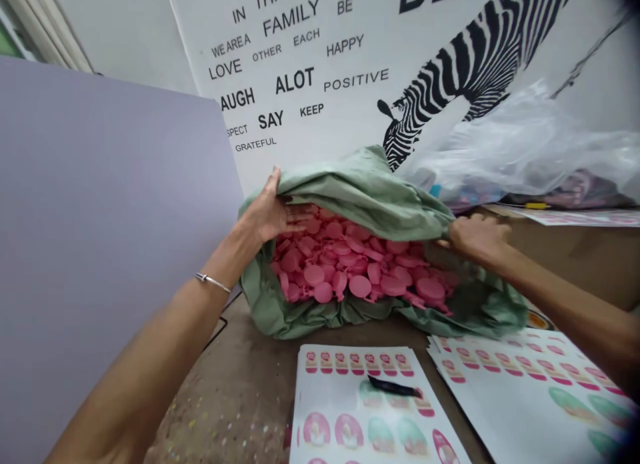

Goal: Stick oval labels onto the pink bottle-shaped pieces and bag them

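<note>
A green cloth sack [360,191] lies on its side with its mouth facing me. Inside is a heap of small pink plastic pieces [360,267] with round flat heads. At the left of the mouth, my left hand [273,214] holds the upper rim, its thumb outside and its fingers reaching in over the pieces. My right hand [477,239] is closed around the rim's right end. Between both hands the upper cloth is stretched up, so the pieces show. The back of the sack's inside is hidden.
Stacked sticker sheets [340,384] lie in front of the sack, with a slim black tool [394,387] on top. More sticker sheets [530,397] are at the right. Clear plastic bags [525,144] sit on a cardboard box [580,257]. A lavender panel [110,197] stands at left.
</note>
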A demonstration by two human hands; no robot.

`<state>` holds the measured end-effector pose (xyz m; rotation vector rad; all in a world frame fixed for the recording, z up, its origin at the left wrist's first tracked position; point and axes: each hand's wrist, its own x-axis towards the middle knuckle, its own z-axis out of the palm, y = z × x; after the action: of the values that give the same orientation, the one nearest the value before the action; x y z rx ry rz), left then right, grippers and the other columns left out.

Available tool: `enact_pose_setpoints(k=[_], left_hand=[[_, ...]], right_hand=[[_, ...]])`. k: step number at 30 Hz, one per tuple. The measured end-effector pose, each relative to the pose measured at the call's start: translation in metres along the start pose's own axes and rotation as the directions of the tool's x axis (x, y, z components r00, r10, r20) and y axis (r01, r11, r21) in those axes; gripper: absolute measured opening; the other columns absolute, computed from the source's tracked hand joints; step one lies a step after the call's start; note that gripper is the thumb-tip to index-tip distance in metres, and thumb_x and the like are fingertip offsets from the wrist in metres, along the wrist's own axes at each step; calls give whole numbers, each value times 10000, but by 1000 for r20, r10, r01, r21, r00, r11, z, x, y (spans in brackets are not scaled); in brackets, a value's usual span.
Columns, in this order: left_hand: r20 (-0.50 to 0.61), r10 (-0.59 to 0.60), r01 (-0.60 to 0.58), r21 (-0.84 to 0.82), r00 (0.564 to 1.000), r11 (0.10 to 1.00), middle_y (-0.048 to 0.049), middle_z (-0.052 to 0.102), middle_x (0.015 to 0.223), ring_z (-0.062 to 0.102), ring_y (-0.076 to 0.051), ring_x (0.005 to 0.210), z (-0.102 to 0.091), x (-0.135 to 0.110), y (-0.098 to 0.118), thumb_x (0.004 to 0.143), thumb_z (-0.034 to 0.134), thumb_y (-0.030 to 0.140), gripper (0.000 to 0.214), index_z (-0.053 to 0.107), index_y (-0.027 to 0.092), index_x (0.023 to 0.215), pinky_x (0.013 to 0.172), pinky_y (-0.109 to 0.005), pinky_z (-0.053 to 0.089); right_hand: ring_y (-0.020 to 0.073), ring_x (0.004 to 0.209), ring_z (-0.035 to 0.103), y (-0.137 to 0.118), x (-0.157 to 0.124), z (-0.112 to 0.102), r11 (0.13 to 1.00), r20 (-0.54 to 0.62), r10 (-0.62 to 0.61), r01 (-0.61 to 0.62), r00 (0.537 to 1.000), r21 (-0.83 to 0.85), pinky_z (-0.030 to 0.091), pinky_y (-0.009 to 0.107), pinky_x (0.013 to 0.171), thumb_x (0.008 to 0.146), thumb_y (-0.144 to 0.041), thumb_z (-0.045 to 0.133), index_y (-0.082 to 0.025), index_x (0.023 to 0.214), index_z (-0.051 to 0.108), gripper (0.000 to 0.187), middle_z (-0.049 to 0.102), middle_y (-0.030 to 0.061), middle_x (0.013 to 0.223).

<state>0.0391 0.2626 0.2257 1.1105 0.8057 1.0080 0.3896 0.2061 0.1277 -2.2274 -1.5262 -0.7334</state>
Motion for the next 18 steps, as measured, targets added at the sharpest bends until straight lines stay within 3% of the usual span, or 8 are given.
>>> enact_pose_setpoints(k=[3, 5, 6, 8, 10, 12, 15, 18], left_hand=[[-38, 17, -15, 67, 999, 998, -209, 639, 1001, 602, -414, 1057, 3, -17, -15, 811, 269, 780, 743, 622, 157, 1007, 835, -592, 492], [-32, 208, -195, 240, 978, 951, -186, 640, 1055, 582, -407, 1099, 3, -32, -36, 824, 344, 740, 665, 643, 180, 1023, 900, -591, 470], [10, 360, -337, 381, 933, 861, -169, 637, 1108, 548, -392, 1160, 0, -38, -50, 830, 405, 703, 606, 654, 194, 1043, 971, -565, 439], [140, 635, -515, 726, 759, 456, -138, 570, 1298, 424, -387, 1298, -14, -45, -80, 786, 586, 610, 523, 648, 231, 1142, 1118, -541, 285], [254, 753, -424, 905, 608, 36, -144, 427, 1462, 262, -404, 1401, -40, -38, -106, 750, 673, 534, 615, 584, 234, 1279, 1166, -568, 129], [298, 762, -233, 952, 575, -197, -161, 360, 1509, 192, -397, 1434, -69, -16, -120, 810, 638, 439, 609, 510, 228, 1367, 1164, -591, 22], [165, 830, 27, 977, 532, -211, -270, 243, 1532, 107, -436, 1442, -99, 33, -116, 777, 671, 381, 792, 367, 94, 1450, 1132, -627, -51], [-44, 870, 150, 988, 490, -35, -291, 146, 1555, 43, -428, 1450, -104, 86, -106, 728, 691, 324, 972, 172, 49, 1503, 1111, -655, -41]], right_hand=[[428, 1130, 497, -19, -48, 2, 991, -120, -133, 129, 984, -35, 496, 431, 651, 822, -364, 622, -108, 1418, 368, 697, 432, 304, 1333], [390, 1114, 524, -37, -67, 17, 952, -154, -304, 304, 940, -26, 486, 371, 563, 867, -291, 498, -201, 1494, 228, 688, 315, 257, 1462], [368, 1102, 542, -45, -69, 27, 934, -153, -349, 356, 924, 21, 478, 352, 550, 876, -217, 423, -219, 1494, 227, 648, 289, 239, 1487], [334, 1040, 582, -58, -58, 46, 921, -131, -329, 348, 935, 177, 474, 349, 579, 844, -110, 347, -215, 1467, 294, 634, 341, 226, 1466], [328, 980, 592, -64, -30, 58, 908, -108, -252, 274, 962, 316, 478, 398, 681, 810, -109, 396, -155, 1430, 358, 623, 482, 243, 1341], [343, 1023, 551, -67, 9, 60, 894, -103, -188, 213, 977, 393, 438, 466, 826, 784, -146, 482, -82, 1392, 402, 617, 555, 258, 1240], [296, 1123, 494, -72, 67, 53, 840, -51, -145, 150, 988, 521, 393, 443, 913, 821, -150, 466, -77, 1252, 551, 445, 531, 228, 1317], [184, 851, 606, -75, 102, 47, 751, 99, -186, 76, 978, 656, 469, 325, 755, 860, -185, 469, -65, 1006, 682, 284, 701, 143, 1010]])
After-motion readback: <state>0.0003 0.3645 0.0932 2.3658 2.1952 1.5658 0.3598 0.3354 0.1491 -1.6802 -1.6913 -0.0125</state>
